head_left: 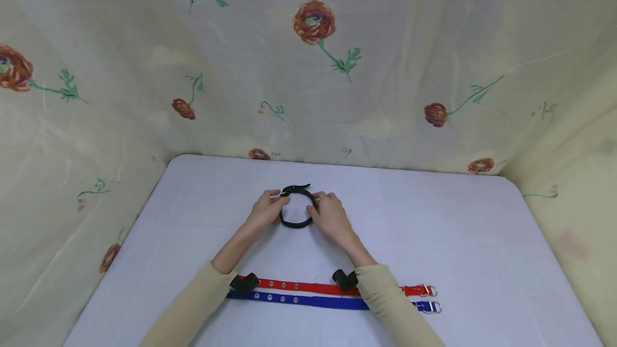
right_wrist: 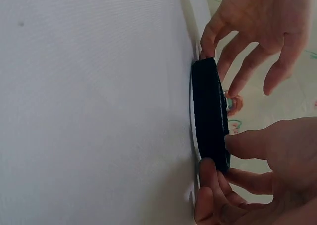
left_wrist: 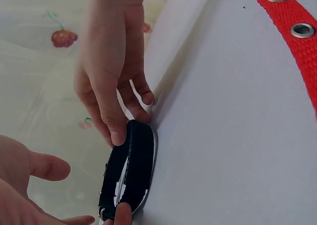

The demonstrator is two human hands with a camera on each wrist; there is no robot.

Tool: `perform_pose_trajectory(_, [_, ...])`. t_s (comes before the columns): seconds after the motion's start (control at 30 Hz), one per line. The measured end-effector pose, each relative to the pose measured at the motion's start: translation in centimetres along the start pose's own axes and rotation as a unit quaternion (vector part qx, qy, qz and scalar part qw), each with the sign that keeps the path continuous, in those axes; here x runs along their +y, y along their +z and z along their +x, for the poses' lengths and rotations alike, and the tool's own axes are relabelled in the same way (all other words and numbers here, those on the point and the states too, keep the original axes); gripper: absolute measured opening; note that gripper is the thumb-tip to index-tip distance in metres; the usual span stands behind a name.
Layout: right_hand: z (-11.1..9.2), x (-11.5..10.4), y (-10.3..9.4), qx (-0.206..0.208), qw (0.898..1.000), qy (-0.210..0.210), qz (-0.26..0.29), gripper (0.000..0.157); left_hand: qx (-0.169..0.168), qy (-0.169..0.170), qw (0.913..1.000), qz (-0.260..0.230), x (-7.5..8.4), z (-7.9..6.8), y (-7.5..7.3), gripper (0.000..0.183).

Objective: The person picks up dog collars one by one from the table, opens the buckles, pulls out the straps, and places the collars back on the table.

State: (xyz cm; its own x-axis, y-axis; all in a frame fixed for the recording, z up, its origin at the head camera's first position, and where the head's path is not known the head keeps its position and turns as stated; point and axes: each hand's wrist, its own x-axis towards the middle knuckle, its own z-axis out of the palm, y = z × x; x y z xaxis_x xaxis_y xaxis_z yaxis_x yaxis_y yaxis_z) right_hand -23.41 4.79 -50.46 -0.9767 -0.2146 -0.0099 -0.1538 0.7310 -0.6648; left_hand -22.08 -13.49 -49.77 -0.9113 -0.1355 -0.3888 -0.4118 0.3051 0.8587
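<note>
A black collar is fastened into a round loop and stands on its edge on the white-covered table. Its buckle is at the far left of the loop, with the strap's loose end sticking out to the right. My left hand touches the loop's left side with extended fingertips; in the left wrist view its thumb is held away from the band. On the opposite side, my right hand pinches the collar between thumb and fingers. The right wrist view shows the band's plain outer face.
A red collar and a blue collar lie stretched out side by side nearer me, partly under my forearms. Both have metal eyelets and buckles at the right end. A floral curtain hangs behind the table and at its sides.
</note>
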Motion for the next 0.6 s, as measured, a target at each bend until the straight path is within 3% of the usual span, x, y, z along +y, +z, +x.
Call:
perform_pose_trajectory(0.33, [-0.6,-0.1,-0.8,0.000,1.000,-0.009,-0.011,0.039,-0.010,-0.001,0.9999,-0.007,0.1,-0.7,0.3,0.065])
perform_pose_trajectory(0.6, [-2.2,0.5,-0.8,0.011,1.000,-0.008,-0.018,0.039,-0.003,0.018,0.9998,-0.012,0.3,-3.5,0.9,0.066])
